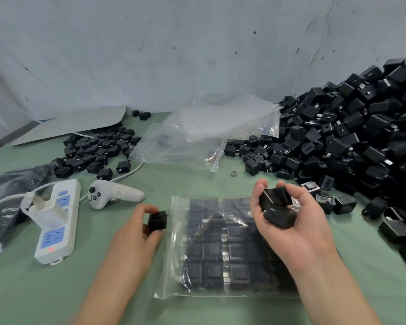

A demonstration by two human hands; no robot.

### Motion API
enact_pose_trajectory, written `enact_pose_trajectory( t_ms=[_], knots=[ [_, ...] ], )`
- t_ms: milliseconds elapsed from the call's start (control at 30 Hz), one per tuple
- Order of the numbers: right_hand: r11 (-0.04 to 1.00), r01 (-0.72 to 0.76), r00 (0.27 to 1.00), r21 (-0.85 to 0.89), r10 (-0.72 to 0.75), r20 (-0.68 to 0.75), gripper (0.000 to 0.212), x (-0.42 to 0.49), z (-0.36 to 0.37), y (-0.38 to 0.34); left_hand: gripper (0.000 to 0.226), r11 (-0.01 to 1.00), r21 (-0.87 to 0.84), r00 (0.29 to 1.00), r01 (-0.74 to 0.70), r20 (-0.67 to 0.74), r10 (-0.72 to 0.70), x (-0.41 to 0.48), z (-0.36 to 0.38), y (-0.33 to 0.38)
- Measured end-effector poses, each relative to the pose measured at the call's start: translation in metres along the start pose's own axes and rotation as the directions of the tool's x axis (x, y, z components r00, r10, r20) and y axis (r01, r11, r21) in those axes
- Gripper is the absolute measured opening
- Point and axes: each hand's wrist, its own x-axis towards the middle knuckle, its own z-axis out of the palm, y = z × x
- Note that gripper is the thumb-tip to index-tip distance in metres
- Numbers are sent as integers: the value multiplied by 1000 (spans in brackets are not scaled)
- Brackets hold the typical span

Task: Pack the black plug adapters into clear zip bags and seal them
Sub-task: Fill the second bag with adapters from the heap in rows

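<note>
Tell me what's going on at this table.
A person is packing black plug adapters into a clear zip bag lying on the green table. The left hand pinches a single adapter beside the bag; the right hand holds a few adapters above it. The bag already holds rows of them. A big heap of adapters waits on the right.
</note>
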Motion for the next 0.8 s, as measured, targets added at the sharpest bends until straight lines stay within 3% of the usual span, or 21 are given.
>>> enact_pose_trajectory(
  t_ms=[100, 300, 500, 700, 800],
  knots=[
    [1000, 8, 1000, -1, -8, 6, 25, -1, -1, -1, 35, 999, -40, 995, -17, 93, 20, -1, 4, 6],
    [1000, 11, 1000, 0, -11, 7, 22, 0, -3, -3, 26, 900, -431, 980, 67, 198, 22, -2, 2, 17],
    [1000, 14, 1000, -16, -14, 16, 26, 1, -2, -1, 32, 833, -533, 951, 151, 307, 24, -2, 2, 16],
    [1000, 12, 1000, -23, -11, 27, 27, 2, -3, 2, 20, 869, -477, 979, 128, 202, -33, 6, 16, 12],
    [999, 8, 1000, -37, -7, 25, 25, 2, -4, 3, 27, 845, -511, 983, 157, 163, -84, 9, 18, 13]
  ],
)
